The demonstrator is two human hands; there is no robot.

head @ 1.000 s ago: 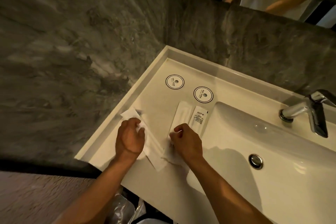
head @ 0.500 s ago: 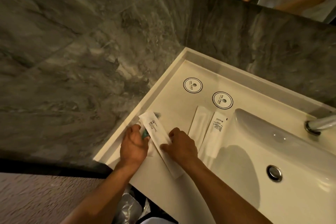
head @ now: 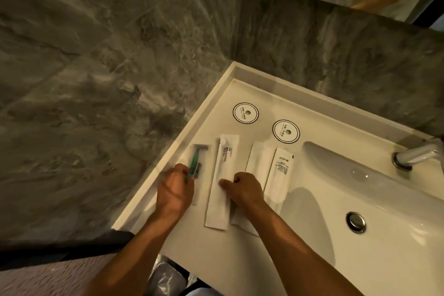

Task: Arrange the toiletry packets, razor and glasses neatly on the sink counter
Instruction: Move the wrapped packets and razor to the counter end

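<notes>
Head view is showing a white tabletop (head: pixel 240 259) beside a sink basin (head: pixel 384 199). The left hand (head: pixel 175 191) is gripping the green razor (head: pixel 195 163) in its clear wrapper, fingers closed on its lower end, near the tabletop's left rim. The right hand (head: pixel 243 191) is pressing curled fingers on the "BRUSHING TEETH" packet (head: pixel 222 180). Just right, two more white packets (head: pixel 259 163) (head: pixel 280 175) are lying side by side. Two round coasters (head: pixel 245 113) (head: pixel 286 131) are sitting behind them.
</notes>
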